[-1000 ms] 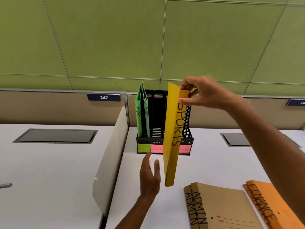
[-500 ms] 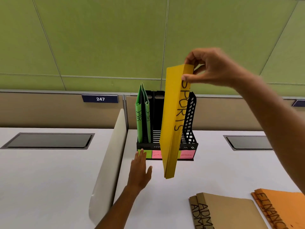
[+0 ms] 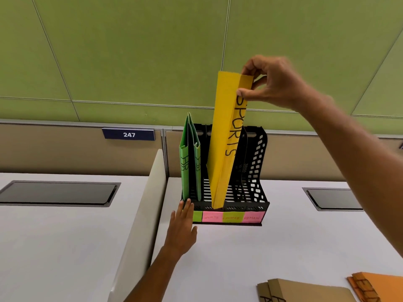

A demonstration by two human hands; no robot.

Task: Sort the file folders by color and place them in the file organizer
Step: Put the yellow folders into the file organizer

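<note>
My right hand (image 3: 272, 83) pinches the top of a yellow folder (image 3: 222, 136) marked SPORTS. The folder hangs upright, its bottom corner down at the front edge of the black file organizer (image 3: 257, 171), over the second slot from the left. Two green folders (image 3: 189, 158) stand in the leftmost slot. My left hand (image 3: 182, 225) lies flat with fingers apart, fingertips touching the organizer's front left corner. Coloured labels (image 3: 231, 217) run along the organizer's front.
Brown folders (image 3: 305, 293) and orange folders (image 3: 379, 286) lie at the near right edge of the white desk. A low beige divider (image 3: 144, 214) stands left of the organizer. Dark cable hatches (image 3: 333, 198) sit in both desks. A green partition wall rises behind.
My right hand lifted the yellow folder away from me and over the organizer, so its bottom now reaches the tray. My left hand slid forward to the organizer's front left corner.
</note>
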